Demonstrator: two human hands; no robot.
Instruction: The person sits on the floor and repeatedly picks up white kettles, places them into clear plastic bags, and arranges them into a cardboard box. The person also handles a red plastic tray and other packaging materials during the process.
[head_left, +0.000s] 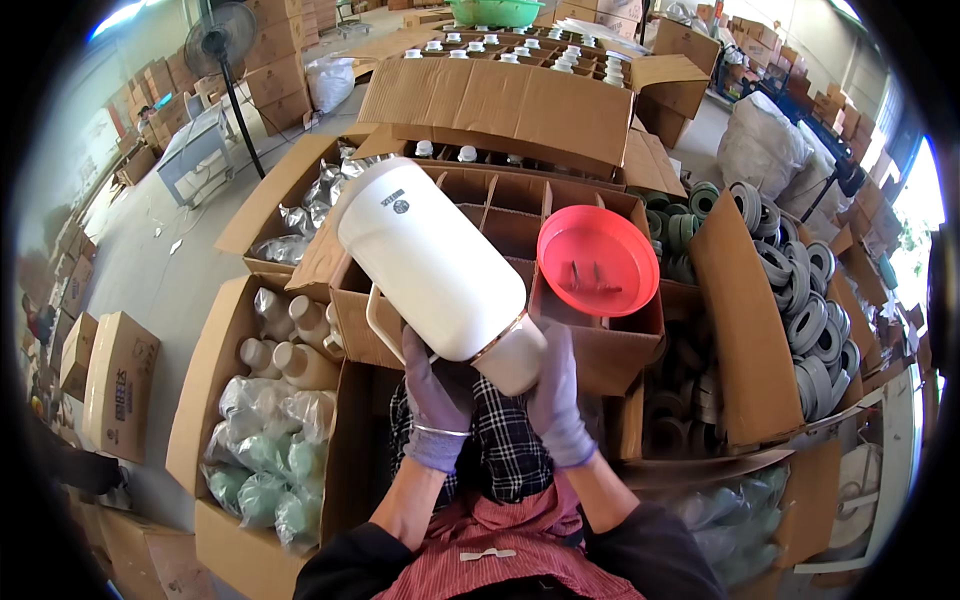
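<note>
A white vacuum jug (439, 255) with a side handle (381, 326) and printed marks is tilted in front of me. Its narrower spout end (517, 356), edged by a copper-coloured band, points towards me and to the right. My left hand (439, 397), in a grey-purple glove, holds the jug from below near the lower end of the handle; some fingers are hidden. My right hand (556, 382), gloved alike and slightly blurred, is against the spout end. Behind the jug stands a divided cardboard box (517, 202). On its right part rests a red plastic bowl (600, 262) with a few small dark pieces.
Left, a carton (217, 360) holds cream-coloured bottle-like parts (304, 360) and bagged green parts (274, 472). To the right, grey rings (810, 322) fill another carton. White-capped flasks (510, 56) stand in boxes ahead. A pedestal fan (217, 41) stands at far left.
</note>
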